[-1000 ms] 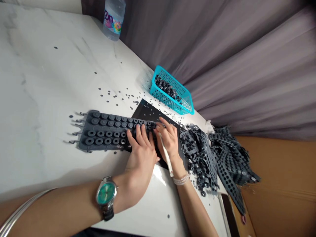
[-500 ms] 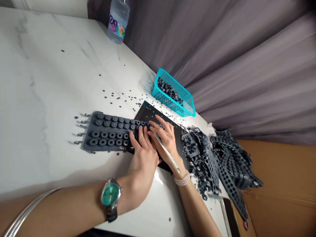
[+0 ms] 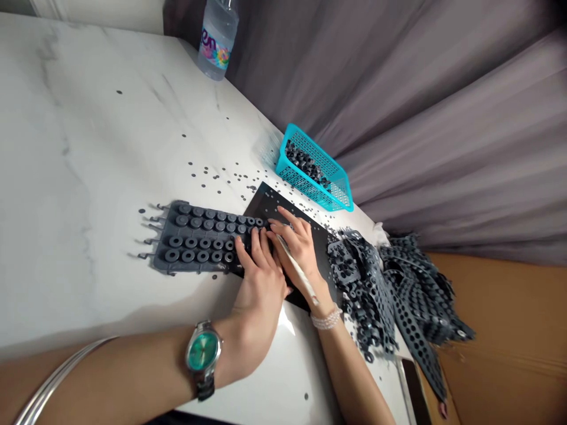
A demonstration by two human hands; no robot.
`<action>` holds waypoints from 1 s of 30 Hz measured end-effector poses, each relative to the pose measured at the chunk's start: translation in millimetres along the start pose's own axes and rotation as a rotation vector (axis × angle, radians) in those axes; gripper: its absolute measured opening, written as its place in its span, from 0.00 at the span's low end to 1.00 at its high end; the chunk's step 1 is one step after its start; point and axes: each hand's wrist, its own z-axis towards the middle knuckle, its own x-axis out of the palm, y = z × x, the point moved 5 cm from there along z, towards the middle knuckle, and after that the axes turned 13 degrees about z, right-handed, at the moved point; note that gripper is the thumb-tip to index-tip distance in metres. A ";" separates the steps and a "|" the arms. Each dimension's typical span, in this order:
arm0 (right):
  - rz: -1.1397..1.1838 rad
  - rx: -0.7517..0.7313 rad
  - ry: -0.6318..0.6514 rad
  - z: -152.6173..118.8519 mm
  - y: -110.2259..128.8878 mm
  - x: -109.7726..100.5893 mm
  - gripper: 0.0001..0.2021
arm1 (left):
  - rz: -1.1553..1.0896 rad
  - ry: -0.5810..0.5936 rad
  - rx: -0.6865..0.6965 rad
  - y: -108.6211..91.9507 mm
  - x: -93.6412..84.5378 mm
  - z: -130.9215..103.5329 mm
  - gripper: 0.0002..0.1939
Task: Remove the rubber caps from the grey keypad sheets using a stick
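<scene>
A dark grey rubber sheet (image 3: 195,236) with rows of round, ringed studs lies across the table. Its right end rests over a black mat (image 3: 319,248). My left hand (image 3: 261,277) presses on the sheet's right part, fingers stretched out over the studs. In my right hand (image 3: 297,243) is a slim white pen-like tool (image 3: 297,268), gripped at a slant with its tip down at the sheet beside my left fingers. My hands hide the tip and the sheet's right end.
A turquoise basket (image 3: 314,189) holding small black rings stands behind the mat. Small dark discs are scattered on the white table (image 3: 88,177). Punched rubber sheets (image 3: 411,283) and loose rings (image 3: 365,316) pile up at right, near a cardboard box (image 3: 509,330). A water bottle (image 3: 217,44) stands at the back.
The whole view has shifted slightly, so things sit a little further right. Both hands keep about the same place on the sheet, with the tool still in my right hand.
</scene>
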 end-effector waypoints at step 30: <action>0.049 0.300 -0.316 -9.5 -24.7 -19.0 0.06 | -0.003 0.010 0.009 2.6 -2.9 -0.8 0.40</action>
